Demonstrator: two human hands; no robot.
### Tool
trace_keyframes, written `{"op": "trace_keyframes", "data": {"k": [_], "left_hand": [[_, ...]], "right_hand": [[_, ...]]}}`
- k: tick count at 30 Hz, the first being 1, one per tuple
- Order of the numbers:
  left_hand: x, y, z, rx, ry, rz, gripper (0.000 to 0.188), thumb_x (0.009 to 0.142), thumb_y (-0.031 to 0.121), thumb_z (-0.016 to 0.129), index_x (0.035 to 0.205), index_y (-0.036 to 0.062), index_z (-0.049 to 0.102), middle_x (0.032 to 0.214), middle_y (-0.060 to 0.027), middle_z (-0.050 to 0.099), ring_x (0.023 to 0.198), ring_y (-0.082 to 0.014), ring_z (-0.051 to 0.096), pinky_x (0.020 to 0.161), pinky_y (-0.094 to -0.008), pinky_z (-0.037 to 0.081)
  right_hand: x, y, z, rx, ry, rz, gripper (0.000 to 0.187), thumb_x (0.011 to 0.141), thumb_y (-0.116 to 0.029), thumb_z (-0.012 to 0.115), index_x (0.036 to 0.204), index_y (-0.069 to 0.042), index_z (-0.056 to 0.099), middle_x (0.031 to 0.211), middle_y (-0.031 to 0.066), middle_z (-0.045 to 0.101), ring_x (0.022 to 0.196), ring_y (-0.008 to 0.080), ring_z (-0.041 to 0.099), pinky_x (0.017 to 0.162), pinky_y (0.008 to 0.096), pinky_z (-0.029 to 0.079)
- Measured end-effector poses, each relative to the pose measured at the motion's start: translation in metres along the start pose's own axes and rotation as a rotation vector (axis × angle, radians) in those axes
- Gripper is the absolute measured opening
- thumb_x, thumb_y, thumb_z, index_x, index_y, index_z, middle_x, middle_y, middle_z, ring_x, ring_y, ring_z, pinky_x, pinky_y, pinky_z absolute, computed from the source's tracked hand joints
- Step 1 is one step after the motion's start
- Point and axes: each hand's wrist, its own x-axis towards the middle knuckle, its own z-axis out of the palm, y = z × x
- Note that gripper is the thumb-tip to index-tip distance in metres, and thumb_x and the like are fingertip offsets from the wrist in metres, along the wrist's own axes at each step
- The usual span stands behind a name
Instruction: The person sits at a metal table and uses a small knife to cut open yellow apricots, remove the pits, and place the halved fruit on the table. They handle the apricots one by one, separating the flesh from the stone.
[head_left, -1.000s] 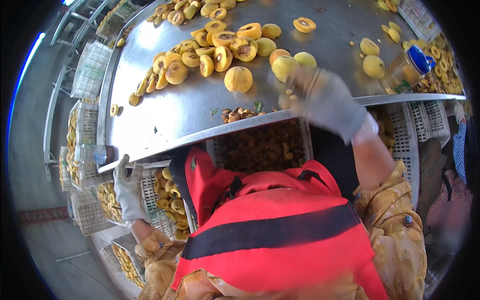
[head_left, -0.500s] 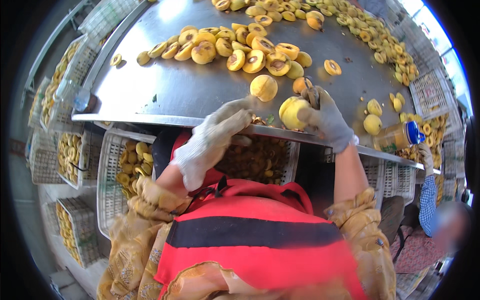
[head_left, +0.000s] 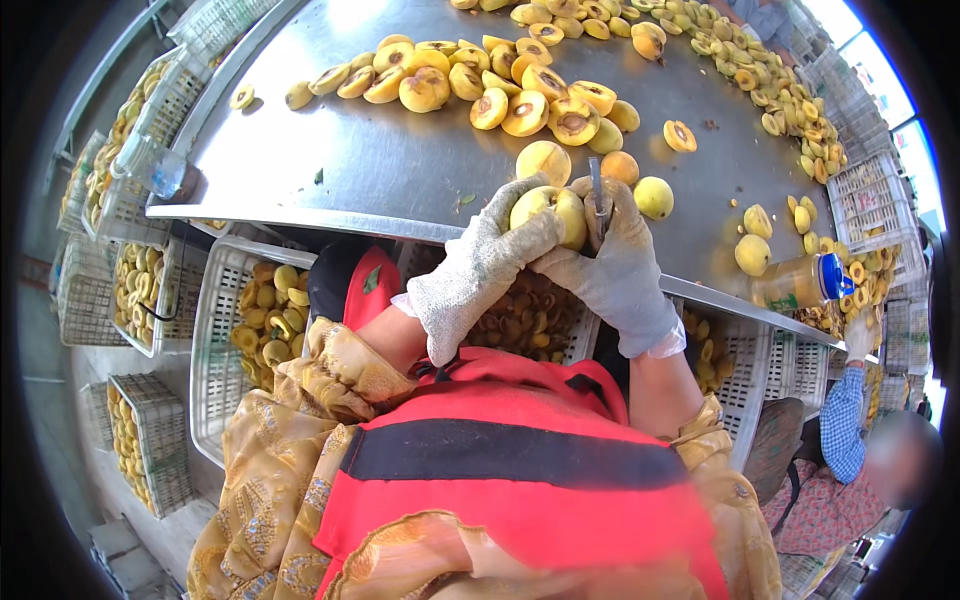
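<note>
My left hand (head_left: 472,270), in a whitish knit glove, grips a whole yellow peach (head_left: 552,212) above the near edge of the metal table. Close against that fruit, my gloved right hand (head_left: 625,275) is closed around a dark metal hand tool (head_left: 597,200) with a narrow upright part. Fingers and fruit hide much of the tool. Just beyond my hands lie a whole peach (head_left: 543,162), an orange-tinged one (head_left: 620,168) and a greenish-yellow one (head_left: 654,198). Farther off is a pile of halved peaches (head_left: 525,112), some with brown centres showing.
The metal table (head_left: 400,180) has a raised near rim. A blue-lidded jar (head_left: 795,283) stands at its right edge. Crates of peaches line the left, including a white crate (head_left: 212,370); another crate sits below the table. A co-worker's gloved hand (head_left: 860,335) is at the right.
My left hand has moved right and taken hold of the peach that was at my right hand. My right hand has shifted slightly left with the tool, bringing both hands together.
</note>
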Motion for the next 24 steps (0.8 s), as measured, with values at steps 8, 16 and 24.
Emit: {"op": "trace_keyframes", "data": {"k": [8, 16, 24], "left_hand": [[0.013, -0.022, -0.006, -0.239, -0.006, 0.0, 0.055, 0.098, 0.048, 0.043, 0.13, 0.0034, 0.047, 0.122, -0.0112, 0.057, 0.109, -0.0203, 0.058, 0.095, -0.0335, 0.047], [0.004, -0.008, 0.004, -0.2, 0.007, 0.002, 0.056, 0.099, 0.051, 0.037, 0.13, 0.0056, 0.048, 0.12, -0.0097, 0.058, 0.106, -0.0185, 0.059, 0.092, -0.0321, 0.048], [-0.001, -0.014, 0.021, -0.263, 0.159, 0.198, 0.061, 0.1, 0.049, 0.036, 0.138, 0.0012, 0.036, 0.131, -0.0122, 0.048, 0.12, -0.0193, 0.047, 0.103, -0.0331, 0.038]], "right_hand": [[0.0, -0.012, 0.003, -0.091, 0.02, -0.09, 0.073, 0.06, -0.014, 0.09, 0.119, -0.005, 0.048, 0.104, 0.0004, 0.057, 0.095, 0.0109, 0.054, 0.086, 0.0276, 0.047], [0.008, -0.008, -0.012, -0.116, -0.108, -0.2, 0.075, 0.057, -0.014, 0.091, 0.119, -0.005, 0.05, 0.11, 0.0033, 0.059, 0.104, 0.0145, 0.056, 0.091, 0.0291, 0.047], [0.007, -0.001, 0.008, 0.292, 0.004, -0.149, 0.07, 0.057, -0.01, 0.089, 0.115, -0.004, 0.05, 0.109, 0.0044, 0.058, 0.103, 0.0135, 0.056, 0.092, 0.029, 0.046]]}}
